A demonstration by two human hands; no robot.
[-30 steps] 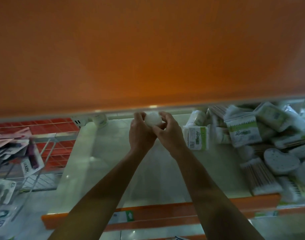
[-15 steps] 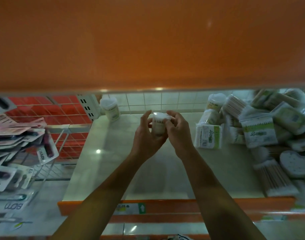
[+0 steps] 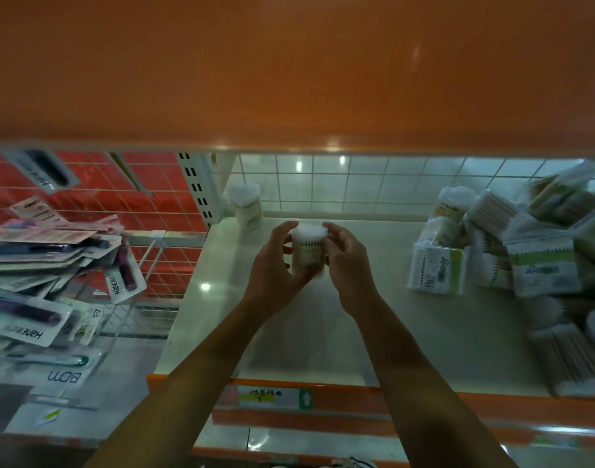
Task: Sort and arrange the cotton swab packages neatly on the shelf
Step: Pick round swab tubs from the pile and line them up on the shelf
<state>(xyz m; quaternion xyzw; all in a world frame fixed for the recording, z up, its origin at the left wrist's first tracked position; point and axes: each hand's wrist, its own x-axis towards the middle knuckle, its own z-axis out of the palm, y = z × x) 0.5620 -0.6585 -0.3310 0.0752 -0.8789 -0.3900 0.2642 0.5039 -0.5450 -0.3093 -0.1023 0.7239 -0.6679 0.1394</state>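
Head view: an upright swab tub is gripped between the curled left hand and right hand, cap far.

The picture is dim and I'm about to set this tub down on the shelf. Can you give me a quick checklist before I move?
1. Grip: left hand and right hand both hold the cotton swab tub: ok.
2. Held tub upright, lid on top: ok.
3. Landing room: bare shelf under and around the held tub: ok.
4. Reference: second tub stands upright in the back left corner: ok.
5. Heap of packages at right is arranged: not ok, it is jumbled.
6. Lid shut tight: cannot tell, too blurred.
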